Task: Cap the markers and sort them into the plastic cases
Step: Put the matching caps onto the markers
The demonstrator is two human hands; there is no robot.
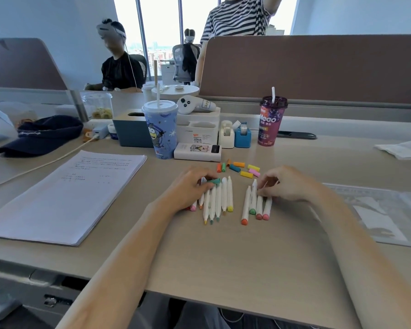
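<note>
Two groups of white markers lie on the tan desk in the head view. The left group (217,201) has several markers with coloured tips toward me. My left hand (190,186) rests on its far end and pinches a teal cap (214,181). The right group (255,205) has several markers with orange, green, red and pink ends. My right hand (285,184) has its fingertips on the top end of one marker there. Loose caps (241,168) in orange, green, blue, yellow and pink lie scattered just beyond both hands. A clear plastic case (387,214) lies flat at the right.
A stack of printed paper (64,195) lies at the left. Behind the caps stand a blue cup (160,129), a white power bank (197,151), tape dispensers (235,135) and a purple drink cup (271,122). A dark cap (43,135) sits far left. People sit beyond the divider.
</note>
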